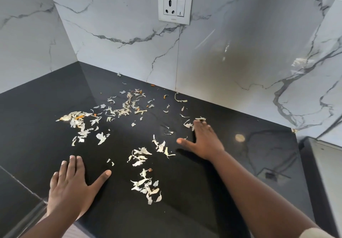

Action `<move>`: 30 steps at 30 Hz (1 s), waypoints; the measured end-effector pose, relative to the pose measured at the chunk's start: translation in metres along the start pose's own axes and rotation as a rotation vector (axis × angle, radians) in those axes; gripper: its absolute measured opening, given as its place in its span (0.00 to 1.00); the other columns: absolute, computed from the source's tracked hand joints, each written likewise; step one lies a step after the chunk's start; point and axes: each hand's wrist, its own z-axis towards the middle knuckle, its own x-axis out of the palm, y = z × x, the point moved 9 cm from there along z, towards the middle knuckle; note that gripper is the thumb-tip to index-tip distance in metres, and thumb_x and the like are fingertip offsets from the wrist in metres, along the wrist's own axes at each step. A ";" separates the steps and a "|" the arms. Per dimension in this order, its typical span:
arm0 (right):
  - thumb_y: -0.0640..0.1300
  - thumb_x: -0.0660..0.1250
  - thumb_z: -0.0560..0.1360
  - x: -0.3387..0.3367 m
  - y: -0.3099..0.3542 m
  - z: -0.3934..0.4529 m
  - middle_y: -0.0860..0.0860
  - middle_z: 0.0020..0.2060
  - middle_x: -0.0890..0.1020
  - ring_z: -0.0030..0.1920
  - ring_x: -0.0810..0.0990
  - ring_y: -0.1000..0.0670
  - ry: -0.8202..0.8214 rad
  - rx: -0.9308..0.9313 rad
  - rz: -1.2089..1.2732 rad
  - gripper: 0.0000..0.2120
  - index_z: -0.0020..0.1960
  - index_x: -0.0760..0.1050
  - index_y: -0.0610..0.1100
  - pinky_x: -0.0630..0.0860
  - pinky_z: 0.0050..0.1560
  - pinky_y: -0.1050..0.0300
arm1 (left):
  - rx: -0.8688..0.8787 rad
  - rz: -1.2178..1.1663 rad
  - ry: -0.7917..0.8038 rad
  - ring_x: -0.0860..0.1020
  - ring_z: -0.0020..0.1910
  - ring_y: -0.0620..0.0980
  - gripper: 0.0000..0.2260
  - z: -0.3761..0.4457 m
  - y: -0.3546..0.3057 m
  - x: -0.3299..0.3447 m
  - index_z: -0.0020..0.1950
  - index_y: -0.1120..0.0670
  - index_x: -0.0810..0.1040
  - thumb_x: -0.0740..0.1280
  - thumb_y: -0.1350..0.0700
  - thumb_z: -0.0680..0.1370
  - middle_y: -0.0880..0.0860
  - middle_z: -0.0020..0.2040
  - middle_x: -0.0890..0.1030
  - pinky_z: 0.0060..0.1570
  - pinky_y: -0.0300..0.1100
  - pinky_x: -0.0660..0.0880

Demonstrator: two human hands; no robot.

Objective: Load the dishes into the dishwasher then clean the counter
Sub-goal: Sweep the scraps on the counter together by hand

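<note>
A black stone counter (212,191) fills the view, strewn with pale vegetable peels and a few orange bits. One cluster of peels (79,125) lies at the left, another (125,106) toward the back wall, and a third (148,187) near the front middle. My left hand (72,187) rests flat on the counter at the front left edge, fingers spread, holding nothing. My right hand (201,139) lies flat farther back at the middle right, palm down, fingertips touching a few peels (188,125). No dishes or dishwasher are in view.
White marble-look walls close the counter at the back and left, forming a corner. A wall socket with a switch (174,6) is mounted above. A white ledge and grey appliance edge (322,163) border the counter at the right. The counter's front edge runs at bottom left.
</note>
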 end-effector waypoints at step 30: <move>0.77 0.46 0.70 0.064 0.165 -0.073 0.41 0.77 0.35 0.76 0.32 0.39 -0.021 0.055 0.084 0.55 0.76 0.31 0.38 0.32 0.74 0.44 | 0.009 0.004 0.005 0.42 0.78 0.50 0.44 0.000 0.003 0.000 0.79 0.55 0.45 0.39 0.28 0.71 0.51 0.79 0.45 0.75 0.47 0.43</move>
